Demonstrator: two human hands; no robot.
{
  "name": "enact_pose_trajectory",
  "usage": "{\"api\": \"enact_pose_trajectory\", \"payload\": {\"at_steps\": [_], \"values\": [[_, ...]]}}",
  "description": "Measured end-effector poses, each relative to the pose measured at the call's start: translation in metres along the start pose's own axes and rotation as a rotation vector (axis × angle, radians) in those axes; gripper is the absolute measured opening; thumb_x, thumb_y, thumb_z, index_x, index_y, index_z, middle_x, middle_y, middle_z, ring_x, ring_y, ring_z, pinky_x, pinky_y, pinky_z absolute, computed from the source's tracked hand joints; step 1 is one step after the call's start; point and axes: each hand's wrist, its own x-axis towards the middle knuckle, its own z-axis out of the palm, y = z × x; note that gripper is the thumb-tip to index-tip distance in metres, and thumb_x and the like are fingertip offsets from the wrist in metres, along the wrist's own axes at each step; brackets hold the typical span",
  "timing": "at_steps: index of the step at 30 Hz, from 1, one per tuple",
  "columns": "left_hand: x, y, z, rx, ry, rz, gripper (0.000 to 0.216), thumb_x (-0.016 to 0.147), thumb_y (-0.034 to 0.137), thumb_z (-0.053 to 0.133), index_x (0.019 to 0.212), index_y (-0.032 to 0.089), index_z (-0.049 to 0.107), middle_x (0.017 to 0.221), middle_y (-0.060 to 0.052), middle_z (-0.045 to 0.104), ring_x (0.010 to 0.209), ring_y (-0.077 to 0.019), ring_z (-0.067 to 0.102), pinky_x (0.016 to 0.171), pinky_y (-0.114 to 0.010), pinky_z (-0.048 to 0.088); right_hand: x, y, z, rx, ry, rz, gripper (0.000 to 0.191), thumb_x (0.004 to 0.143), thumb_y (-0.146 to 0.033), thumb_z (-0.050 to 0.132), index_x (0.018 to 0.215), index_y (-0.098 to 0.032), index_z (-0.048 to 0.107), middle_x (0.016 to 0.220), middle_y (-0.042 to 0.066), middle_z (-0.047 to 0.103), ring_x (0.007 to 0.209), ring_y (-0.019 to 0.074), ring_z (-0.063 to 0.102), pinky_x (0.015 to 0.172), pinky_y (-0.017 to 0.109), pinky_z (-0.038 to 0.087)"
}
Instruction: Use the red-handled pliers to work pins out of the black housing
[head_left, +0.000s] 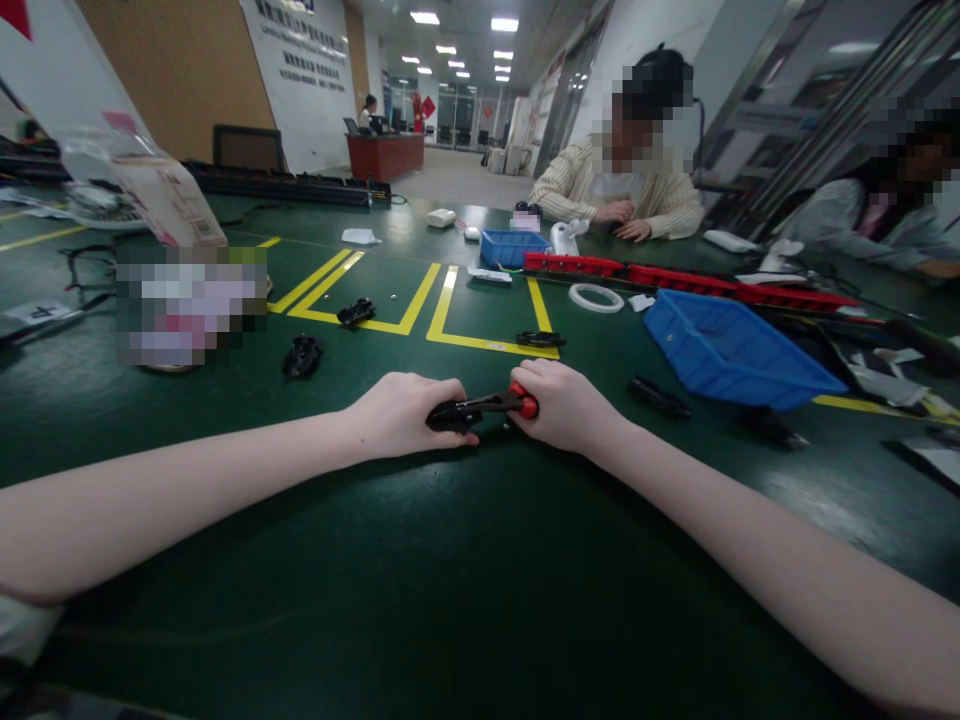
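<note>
Head view: forearms angling inward, wrists low. Left hand [409, 415] pinched round black plastic part [447, 417]; right hand [559, 405] fisted on red-handled pliers [491, 403], metal end pointing to the part between both hands. Blue plastic bin [750, 372] beyond right hand, rightward.

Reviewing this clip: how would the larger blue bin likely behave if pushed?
The larger blue bin looks thin-walled, so it is probably light for its size. Its low, wide shape suggests sliding rather than tipping. The straight-looking sides hint at fairly stiff plastic.
</note>
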Motion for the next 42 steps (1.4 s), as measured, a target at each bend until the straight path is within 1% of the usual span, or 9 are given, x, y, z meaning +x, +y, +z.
{"api": "enact_pose_trajectory", "payload": {"at_steps": [7, 13, 18, 22, 27, 31, 33, 36, 42], "values": [[0.002, -0.002, -0.006, -0.255, -0.14, 0.132, 0.039, 0.079, 0.05, 0.071, 0.095, 0.015, 0.065, 0.077, 0.0, 0.066, 0.062, -0.0114, 0.057, 0.055, -0.021, 0.037, 0.002, -0.001, -0.003, 0.0, -0.03, -0.081, 0.006, 0.078, -0.023, 0.055, 0.075, -0.019, 0.051, 0.08, 0.008, 0.059, 0.074, 0.0194, 0.05, 0.069, 0.031, 0.04], [0.003, -0.002, -0.008, -0.37, -0.168, 0.12, 0.041, 0.077, 0.051, 0.072, 0.093, 0.014, 0.067, 0.073, 0.001, 0.064, 0.06, -0.0103, 0.053, 0.054, -0.021, 0.035, -0.001, -0.001, -0.004, -0.026, -0.002, -0.091, 0.002, 0.078, -0.019, 0.054, 0.077, -0.017, 0.053, 0.081, 0.009, 0.059, 0.075, 0.0201, 0.051, 0.07, 0.031, 0.041], [0.004, -0.002, -0.012, -0.419, -0.194, 0.108, 0.044, 0.075, 0.052, 0.074, 0.094, 0.014, 0.067, 0.078, 0.0, 0.066, 0.064, -0.0117, 0.056, 0.057, -0.021, 0.038, -0.002, -0.002, -0.004, -0.05, 0.02, -0.081, 0.002, 0.079, -0.017, 0.053, 0.079, -0.016, 0.054, 0.083, 0.01, 0.06, 0.077, 0.0209, 0.052, 0.072, 0.032, 0.041], [0.003, -0.001, -0.01, -0.354, -0.198, 0.135, 0.042, 0.077, 0.051, 0.072, 0.096, 0.015, 0.065, 0.082, -0.001, 0.068, 0.066, -0.0124, 0.059, 0.057, -0.021, 0.039, -0.001, -0.002, -0.004, -0.062, -0.006, -0.09, 0.002, 0.079, -0.018, 0.054, 0.079, -0.016, 0.055, 0.084, 0.01, 0.06, 0.078, 0.0208, 0.052, 0.072, 0.032, 0.042], [-0.001, 0.001, 0.001, 0.016, -0.049, 0.096, 0.043, 0.081, 0.057, 0.066, 0.098, 0.018, 0.065, 0.075, -0.001, 0.067, 0.063, -0.0153, 0.06, 0.055, -0.023, 0.035, -0.001, -0.001, -0.006, -0.088, -0.058, -0.061, 0.005, 0.078, -0.021, 0.058, 0.079, -0.016, 0.055, 0.084, 0.009, 0.061, 0.078, 0.0206, 0.053, 0.073, 0.031, 0.042], [-0.002, 0.003, 0.004, 0.174, -0.015, 0.009, 0.045, 0.085, 0.062, 0.058, 0.098, 0.019, 0.064, 0.075, -0.003, 0.069, 0.064, -0.0183, 0.063, 0.054, -0.024, 0.034, -0.002, -0.005, -0.008, -0.122, -0.081, 0.02, 0.005, 0.078, -0.02, 0.06, 0.079, -0.016, 0.056, 0.084, 0.01, 0.063, 0.076, 0.0207, 0.054, 0.071, 0.031, 0.041], [-0.002, 0.003, 0.003, 0.192, -0.013, -0.019, 0.045, 0.085, 0.061, 0.057, 0.097, 0.019, 0.063, 0.074, -0.004, 0.069, 0.064, -0.0197, 0.064, 0.053, -0.025, 0.034, -0.003, -0.007, -0.009, -0.136, -0.092, 0.055, 0.005, 0.078, -0.019, 0.059, 0.079, -0.015, 0.057, 0.085, 0.01, 0.063, 0.075, 0.0207, 0.055, 0.07, 0.031, 0.041], [0.0, 0.004, 0.001, 0.146, -0.027, -0.052, 0.041, 0.084, 0.06, 0.058, 0.095, 0.02, 0.062, 0.074, -0.003, 0.069, 0.064, -0.0202, 0.064, 0.053, -0.025, 0.035, -0.004, -0.011, -0.01, -0.146, -0.108, 0.09, 0.005, 0.078, -0.019, 0.059, 0.081, -0.015, 0.058, 0.086, 0.01, 0.064, 0.075, 0.0207, 0.055, 0.07, 0.031, 0.042], [0.001, 0.003, -0.001, 0.061, -0.057, -0.065, 0.039, 0.084, 0.059, 0.058, 0.094, 0.021, 0.06, 0.079, -0.002, 0.07, 0.066, -0.0192, 0.064, 0.053, -0.025, 0.036, -0.004, -0.01, -0.009, -0.135, -0.104, 0.101, 0.006, 0.078, -0.02, 0.06, 0.081, -0.015, 0.058, 0.087, 0.01, 0.064, 0.075, 0.0204, 0.056, 0.069, 0.031, 0.041]]}}
